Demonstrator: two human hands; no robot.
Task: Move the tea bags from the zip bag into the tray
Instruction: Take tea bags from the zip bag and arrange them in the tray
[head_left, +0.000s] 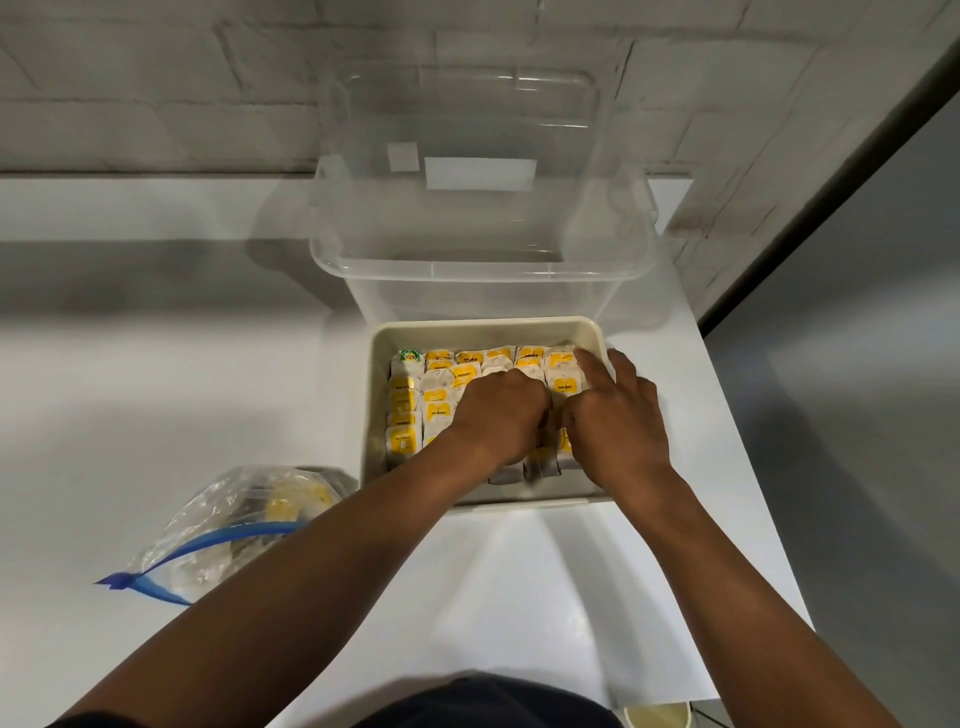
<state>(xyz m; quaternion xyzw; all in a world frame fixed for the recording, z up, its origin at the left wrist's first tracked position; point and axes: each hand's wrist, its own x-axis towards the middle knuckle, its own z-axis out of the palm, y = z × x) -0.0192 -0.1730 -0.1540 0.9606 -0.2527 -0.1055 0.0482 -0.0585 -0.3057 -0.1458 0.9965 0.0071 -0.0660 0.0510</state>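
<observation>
A cream tray (382, 332) sits on the white counter, packed with rows of white-and-yellow tea bags (410, 405). Both my hands are inside the tray. My left hand (501, 415) is curled down among the tea bags in the middle, its fingertips hidden between them. Beside it my right hand (615, 415) presses on the right-hand rows, index finger stretched toward the tray's far right corner. The clear zip bag (218, 530) with a blue zip strip lies left of the tray, several tea bags inside it, partly behind my left forearm.
A large clear plastic bin (483, 270) stands just behind the tray, against the white brick wall. The counter's right edge runs close beside the tray, with grey floor beyond. A pale round rim (657, 714) shows at the bottom edge.
</observation>
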